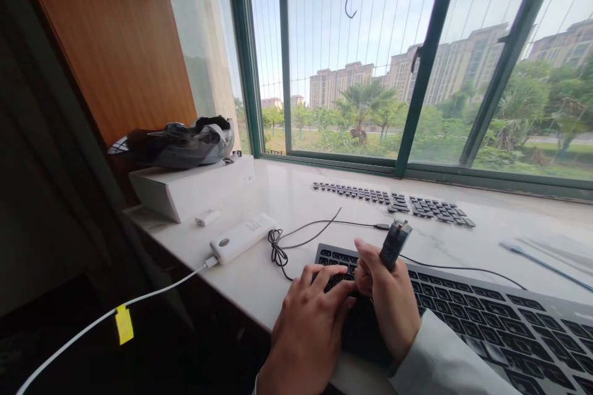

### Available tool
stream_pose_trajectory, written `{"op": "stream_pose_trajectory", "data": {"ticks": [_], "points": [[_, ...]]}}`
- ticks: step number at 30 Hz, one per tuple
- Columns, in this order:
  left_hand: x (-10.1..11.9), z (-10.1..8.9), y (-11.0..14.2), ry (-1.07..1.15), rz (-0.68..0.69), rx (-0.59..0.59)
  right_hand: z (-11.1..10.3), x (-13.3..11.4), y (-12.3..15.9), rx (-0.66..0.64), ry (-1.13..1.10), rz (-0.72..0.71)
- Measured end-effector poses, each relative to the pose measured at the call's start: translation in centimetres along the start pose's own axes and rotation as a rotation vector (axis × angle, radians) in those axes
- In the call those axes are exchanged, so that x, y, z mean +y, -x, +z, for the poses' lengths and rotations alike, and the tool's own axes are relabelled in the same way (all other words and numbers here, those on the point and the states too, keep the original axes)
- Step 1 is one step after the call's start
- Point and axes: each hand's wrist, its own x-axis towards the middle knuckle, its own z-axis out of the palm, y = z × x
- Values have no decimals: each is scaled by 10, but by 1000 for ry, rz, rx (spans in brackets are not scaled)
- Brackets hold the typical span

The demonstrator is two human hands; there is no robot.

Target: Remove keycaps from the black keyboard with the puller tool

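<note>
Grey aluminium keyboard on the pale marble sill, and both hands are working at its near-left corner. The left hand lies flat, fingers spread across the top-left keys, pressing down and gripping nothing. The right hand is closed round a small dark tool, what looks like a keycap puller, held upright with its tip pointing away from the board and clear of the keys.

Look further back along the sill: a long row of loose black keycaps is laid out in neat lines below the window frame, well apart from the keyboard. Whether they came from this board I cannot tell, since the part of it in view appears to carry its caps. By my reading, then, a good share of caps is already off and sorted, while the corner under the hands is what's being worked now; I can't make out any empty sockets there, the hands hide them.

A thin black cable loops beside the keyboard's left edge. Further left, a white power bank with a white cord trailing off the sill, then a white box carrying a dark headset.
</note>
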Motion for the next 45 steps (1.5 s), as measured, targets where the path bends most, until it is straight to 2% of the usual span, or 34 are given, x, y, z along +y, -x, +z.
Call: {"op": "stream_pose_trajectory", "data": {"ticks": [8, 17, 30, 36, 45], "points": [[9, -7, 0, 8, -25, -6, 0, -6, 5, -41, 27, 8], [6, -5, -1, 5, -16, 6, 0, -7, 5, -43, 52, 7], [8, -7, -2, 24, -50, -39, 0, -9, 8, 8, -20, 26], [7, -8, 1, 20, 12, -14, 3, -10, 8, -17, -79, 59], [4, -6, 2, -14, 58, 26, 0, -3, 6, -33, -81, -34]]}}
